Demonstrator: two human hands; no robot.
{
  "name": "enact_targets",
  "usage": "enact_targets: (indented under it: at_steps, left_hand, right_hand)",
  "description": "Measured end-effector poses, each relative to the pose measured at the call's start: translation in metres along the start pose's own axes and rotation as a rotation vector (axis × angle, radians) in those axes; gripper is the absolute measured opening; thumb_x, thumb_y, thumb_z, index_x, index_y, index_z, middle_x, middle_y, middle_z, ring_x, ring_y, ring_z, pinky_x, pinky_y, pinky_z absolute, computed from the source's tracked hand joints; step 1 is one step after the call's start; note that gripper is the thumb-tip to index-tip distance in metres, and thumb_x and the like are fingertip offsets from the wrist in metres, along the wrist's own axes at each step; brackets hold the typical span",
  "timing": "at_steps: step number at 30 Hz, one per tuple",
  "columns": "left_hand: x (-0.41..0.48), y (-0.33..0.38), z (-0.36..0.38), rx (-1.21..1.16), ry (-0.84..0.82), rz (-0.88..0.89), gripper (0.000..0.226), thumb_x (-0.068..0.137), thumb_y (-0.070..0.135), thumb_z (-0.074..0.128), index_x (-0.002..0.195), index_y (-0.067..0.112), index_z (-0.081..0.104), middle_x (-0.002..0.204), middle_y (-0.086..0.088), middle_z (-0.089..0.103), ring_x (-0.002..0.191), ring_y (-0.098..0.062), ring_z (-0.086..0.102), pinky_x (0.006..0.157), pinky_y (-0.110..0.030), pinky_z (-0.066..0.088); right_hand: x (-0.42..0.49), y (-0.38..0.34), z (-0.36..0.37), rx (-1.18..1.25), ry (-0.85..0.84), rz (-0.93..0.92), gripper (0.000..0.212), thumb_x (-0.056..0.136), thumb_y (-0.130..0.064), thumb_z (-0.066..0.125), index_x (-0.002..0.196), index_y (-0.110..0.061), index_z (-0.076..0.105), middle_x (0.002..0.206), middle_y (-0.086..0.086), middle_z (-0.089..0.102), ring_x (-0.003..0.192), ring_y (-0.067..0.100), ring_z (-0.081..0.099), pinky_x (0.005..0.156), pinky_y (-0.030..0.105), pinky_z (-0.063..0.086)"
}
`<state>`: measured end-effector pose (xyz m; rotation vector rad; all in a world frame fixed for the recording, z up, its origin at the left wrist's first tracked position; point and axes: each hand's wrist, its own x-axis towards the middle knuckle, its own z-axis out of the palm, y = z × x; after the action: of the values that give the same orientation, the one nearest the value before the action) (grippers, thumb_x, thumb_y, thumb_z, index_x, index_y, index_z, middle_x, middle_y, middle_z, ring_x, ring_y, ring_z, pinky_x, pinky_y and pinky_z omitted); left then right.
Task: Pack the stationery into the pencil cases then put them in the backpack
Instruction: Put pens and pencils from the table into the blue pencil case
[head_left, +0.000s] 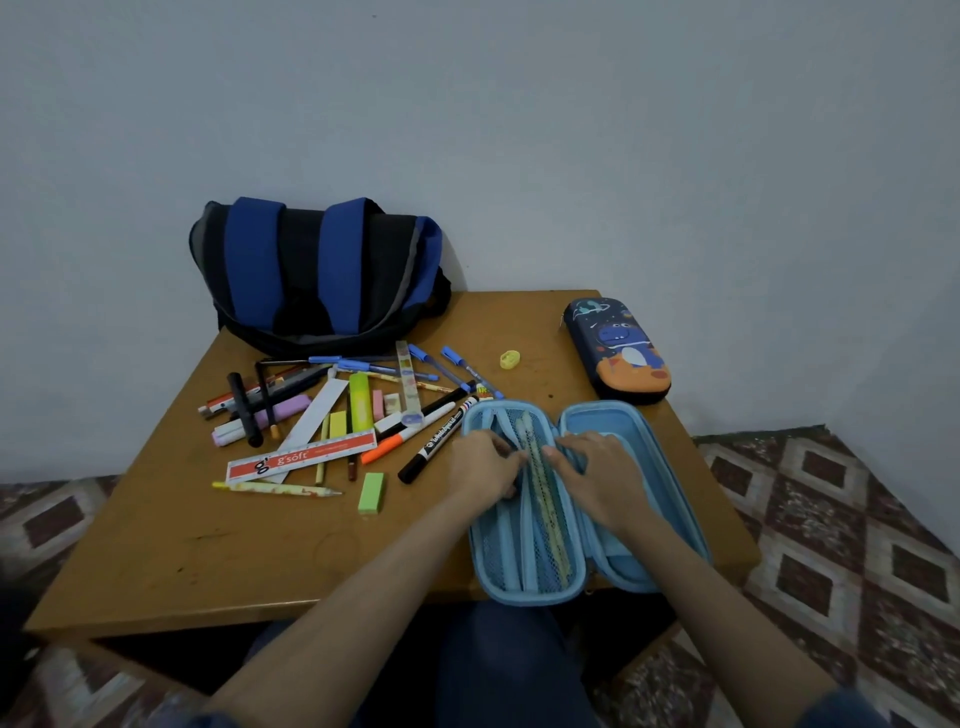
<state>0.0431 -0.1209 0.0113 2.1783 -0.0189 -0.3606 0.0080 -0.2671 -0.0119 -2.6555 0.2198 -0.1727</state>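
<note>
A light blue pencil case (623, 519) lies open like a book at the table's near right edge. Its left half has a mesh pocket with pale pencils (545, 499) inside. My left hand (483, 467) rests on that mesh half with its fingers curled at the pocket's edge by the pencils. My right hand (597, 470) lies across the middle hinge, fingertips touching the pencils from the right. A pile of loose stationery (332, 415) sits to the left. A blue and black backpack (317, 275) stands at the back left. A dark dinosaur pencil case (618, 348) lies shut at the back right.
The pile holds a red ruler (306, 457), black markers (441, 441), a yellow highlighter (358, 405), a green eraser (372, 492) and several blue pens (457, 364). A small yellow sharpener (510, 359) lies apart. The wooden table (208, 545) stands low on a patterned floor (831, 519), against a white wall.
</note>
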Motion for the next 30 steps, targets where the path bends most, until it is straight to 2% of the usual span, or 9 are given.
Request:
enact_targets:
  at_steps: [2,5,7,9,11,18,22,25,30]
  left_hand:
    - [-0.004,0.0,0.003,-0.036,-0.077,-0.04,0.03,0.087,0.023,0.066,0.11,0.006,0.057,0.099,-0.012,0.067,0.062,-0.015,0.063,0.066,-0.028,0.058]
    - [-0.008,-0.003,0.006,-0.108,-0.12,-0.072,0.04,0.085,0.017,0.068,0.119,0.006,0.05,0.105,-0.015,0.065,0.053,-0.012,0.058,0.048,-0.019,0.052]
    - [-0.011,-0.003,0.007,-0.1,-0.14,-0.063,0.031,0.086,0.015,0.067,0.112,0.007,0.053,0.1,-0.012,0.065,0.05,-0.009,0.056,0.042,-0.015,0.047]
    - [-0.013,-0.005,0.006,-0.068,-0.154,-0.061,0.011,0.087,0.017,0.065,0.089,0.009,0.057,0.08,-0.005,0.064,0.047,-0.007,0.056,0.043,-0.014,0.048]
    - [-0.013,-0.006,0.007,-0.037,-0.183,-0.074,0.012,0.088,0.019,0.064,0.082,0.011,0.058,0.067,-0.001,0.061,0.043,-0.005,0.056,0.047,-0.015,0.048]
    - [-0.016,-0.008,0.001,-0.071,-0.206,-0.06,0.019,0.09,0.019,0.061,0.072,0.014,0.059,0.066,0.002,0.059,0.048,-0.004,0.054,0.053,-0.015,0.049]
    - [-0.016,-0.012,-0.023,-0.268,-0.049,-0.027,0.019,0.092,0.014,0.056,0.075,0.015,0.064,0.069,0.0,0.06,0.059,-0.007,0.055,0.074,-0.028,0.053]
    - [-0.009,-0.02,-0.053,-0.379,0.203,-0.028,0.014,0.092,0.015,0.056,0.091,0.009,0.069,0.078,-0.005,0.064,0.066,-0.011,0.056,0.067,-0.026,0.05]
    - [0.006,-0.062,-0.103,-0.045,0.508,-0.146,0.018,0.091,0.022,0.056,0.098,0.012,0.069,0.092,-0.007,0.069,0.081,-0.019,0.062,0.065,-0.028,0.05]
  right_hand:
    - [0.0,-0.001,0.0,-0.006,0.003,0.005,0.048,0.094,-0.047,0.045,0.124,-0.013,0.06,0.124,0.006,0.059,0.118,0.024,0.048,0.097,0.033,0.037]
    - [-0.001,-0.001,0.001,-0.014,0.02,-0.002,0.046,0.093,-0.045,0.048,0.123,-0.013,0.061,0.124,0.006,0.06,0.117,0.024,0.049,0.096,0.032,0.038]
    - [-0.001,0.0,0.002,-0.016,0.033,-0.011,0.045,0.093,-0.044,0.05,0.121,-0.011,0.062,0.122,0.007,0.061,0.115,0.025,0.051,0.095,0.032,0.038]
    - [0.0,0.0,0.002,-0.02,0.03,-0.018,0.045,0.092,-0.043,0.051,0.121,-0.011,0.063,0.121,0.008,0.062,0.114,0.025,0.052,0.095,0.033,0.038]
    - [0.0,0.0,0.003,-0.022,0.025,-0.011,0.045,0.092,-0.044,0.051,0.12,-0.011,0.063,0.12,0.008,0.062,0.113,0.026,0.053,0.095,0.034,0.039]
    - [0.001,0.002,0.004,0.011,0.049,-0.032,0.043,0.09,-0.04,0.056,0.117,-0.008,0.065,0.115,0.012,0.064,0.108,0.029,0.056,0.093,0.038,0.042]
    - [0.002,0.003,0.005,0.017,0.073,-0.07,0.039,0.088,-0.035,0.06,0.111,-0.004,0.068,0.106,0.016,0.067,0.099,0.032,0.059,0.087,0.039,0.045]
    - [0.003,0.002,0.005,-0.013,0.084,-0.083,0.038,0.088,-0.033,0.06,0.11,-0.003,0.068,0.1,0.016,0.067,0.093,0.033,0.06,0.082,0.038,0.044]
    - [0.004,0.003,0.006,-0.043,0.089,-0.082,0.037,0.088,-0.032,0.061,0.109,-0.003,0.068,0.1,0.017,0.067,0.092,0.035,0.061,0.083,0.039,0.045]
